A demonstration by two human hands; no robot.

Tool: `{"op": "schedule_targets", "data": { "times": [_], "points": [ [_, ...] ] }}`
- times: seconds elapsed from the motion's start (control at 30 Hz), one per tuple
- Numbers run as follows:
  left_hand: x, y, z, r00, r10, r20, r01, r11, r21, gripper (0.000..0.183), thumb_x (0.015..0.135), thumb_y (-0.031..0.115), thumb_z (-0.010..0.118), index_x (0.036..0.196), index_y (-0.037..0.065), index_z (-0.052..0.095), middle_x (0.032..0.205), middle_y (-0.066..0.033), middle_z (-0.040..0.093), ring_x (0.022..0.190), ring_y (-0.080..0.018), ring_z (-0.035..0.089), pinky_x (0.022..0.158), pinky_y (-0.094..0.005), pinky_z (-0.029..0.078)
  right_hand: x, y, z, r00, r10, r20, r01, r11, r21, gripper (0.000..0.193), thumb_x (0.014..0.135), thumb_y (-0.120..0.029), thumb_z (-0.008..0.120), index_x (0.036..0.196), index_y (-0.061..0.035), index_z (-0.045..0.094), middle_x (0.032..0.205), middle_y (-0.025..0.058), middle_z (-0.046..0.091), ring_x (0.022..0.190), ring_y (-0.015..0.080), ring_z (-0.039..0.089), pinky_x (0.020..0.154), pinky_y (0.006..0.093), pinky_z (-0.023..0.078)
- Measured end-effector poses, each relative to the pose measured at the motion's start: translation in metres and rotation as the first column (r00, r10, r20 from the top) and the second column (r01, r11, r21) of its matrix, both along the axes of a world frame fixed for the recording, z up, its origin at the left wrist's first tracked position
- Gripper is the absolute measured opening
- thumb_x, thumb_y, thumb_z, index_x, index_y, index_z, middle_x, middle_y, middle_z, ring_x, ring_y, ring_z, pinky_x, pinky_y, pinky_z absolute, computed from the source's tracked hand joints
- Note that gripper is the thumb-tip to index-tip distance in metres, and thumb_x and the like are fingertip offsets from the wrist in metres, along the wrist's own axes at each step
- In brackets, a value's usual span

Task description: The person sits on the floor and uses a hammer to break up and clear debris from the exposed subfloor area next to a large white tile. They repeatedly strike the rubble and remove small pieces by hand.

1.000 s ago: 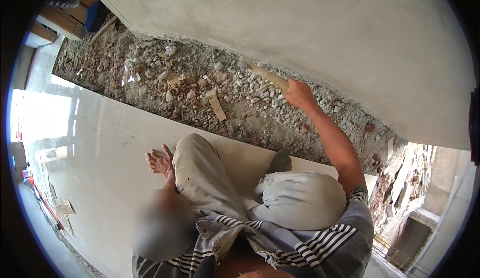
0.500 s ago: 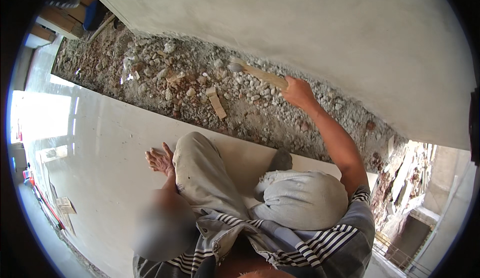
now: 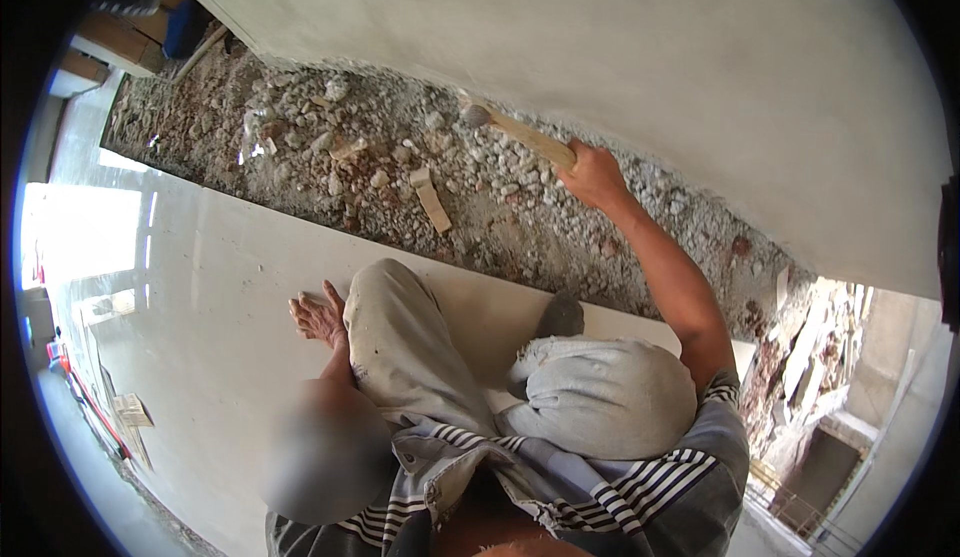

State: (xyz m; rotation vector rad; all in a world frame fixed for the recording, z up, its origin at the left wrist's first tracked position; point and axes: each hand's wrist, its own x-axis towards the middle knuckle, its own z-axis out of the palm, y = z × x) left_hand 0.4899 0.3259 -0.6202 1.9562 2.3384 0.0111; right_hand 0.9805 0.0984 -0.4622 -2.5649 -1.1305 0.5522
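Note:
In my right hand is a hammer with a pale wooden handle, gripped near its end. Its rounded grey head is at the far side of a strip of rubble, close to the foot of the plastered wall. I cannot tell whether the head touches the stones. My left hand rests on the smooth pale floor slab beside my bent knee, fingers spread and holding nothing.
The grey wall runs along the rubble's far side. A flat pale piece lies on the stones. Wooden boards stand at the far left. Broken debris and a lower opening are at the right.
The hammer and my right hand have moved slightly away from me, toward the wall. My left hand stays on the slab.

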Motion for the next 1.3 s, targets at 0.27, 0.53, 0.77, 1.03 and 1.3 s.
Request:
{"op": "schedule_targets", "data": {
  "times": [0.27, 0.53, 0.77, 1.03, 1.3],
  "points": [
    [0.000, 0.003, 0.000, 1.000, 0.016, -0.010, -0.016, 1.000, -0.014, 0.083, 0.086, 0.073, 0.046, 0.142, 0.012, 0.040, 0.154, -0.0132, 0.026, 0.145, -0.0306, 0.018, 0.113, -0.0588, 0.016, 0.034, -0.012, 0.001, 0.991, -0.135, 0.027, 0.135, 0.916, -0.377, 0.030, 0.080, -0.015, 0.060, 0.107, -0.0035, 0.066, 0.089, 0.0186, 0.070, 0.079, 0.0330, 0.069, 0.071, 0.0446, 0.055],
    [0.000, -0.002, -0.002, 0.999, -0.033, 0.002, 0.033, 0.997, 0.073, 0.085, 0.086, 0.073, 0.044, 0.143, 0.011, 0.040, 0.155, -0.0131, 0.025, 0.146, -0.0311, 0.017, 0.114, -0.0594, 0.013, 0.001, -0.007, -0.005, 0.985, 0.168, 0.029, -0.169, 0.947, 0.275, 0.032, 0.077, -0.020, 0.064, 0.105, -0.0030, 0.066, 0.086, 0.0193, 0.069, 0.076, 0.0337, 0.069, 0.070, 0.0454, 0.054],
    [0.000, 0.002, 0.002, 1.000, 0.002, -0.006, -0.002, 1.000, -0.012, 0.085, 0.087, 0.073, 0.043, 0.144, 0.011, 0.039, 0.155, -0.0127, 0.025, 0.146, -0.0313, 0.017, 0.114, -0.0598, 0.012, 0.038, -0.007, -0.006, 0.983, -0.180, 0.029, 0.172, 0.866, -0.469, 0.029, 0.080, -0.017, 0.064, 0.104, -0.0025, 0.067, 0.087, 0.0178, 0.070, 0.076, 0.0310, 0.068, 0.071, 0.0455, 0.054],
    [0.003, -0.002, 0.004, 1.000, 0.003, 0.025, -0.003, 1.000, -0.022, 0.084, 0.087, 0.072, 0.043, 0.144, 0.010, 0.039, 0.156, -0.0130, 0.023, 0.146, -0.0299, 0.015, 0.114, -0.0589, 0.009, 0.011, -0.015, -0.004, 0.999, 0.002, 0.032, -0.008, 0.983, 0.185, 0.032, 0.083, -0.025, 0.066, 0.105, -0.0018, 0.064, 0.075, 0.0172, 0.068, 0.067, 0.0300, 0.069, 0.061, 0.0434, 0.054],
    [0.006, -0.002, 0.010, 1.000, 0.021, 0.012, -0.021, 0.999, -0.043, 0.083, 0.087, 0.072, 0.043, 0.145, 0.013, 0.037, 0.156, -0.0121, 0.024, 0.146, -0.0293, 0.016, 0.115, -0.0589, 0.012, 0.009, -0.008, -0.034, 0.885, -0.384, -0.263, 0.228, 0.850, -0.475, 0.040, 0.084, -0.026, 0.067, 0.112, 0.0028, 0.063, 0.093, 0.0210, 0.069, 0.069, 0.0341, 0.068, 0.063, 0.0419, 0.054]
  ]
}}
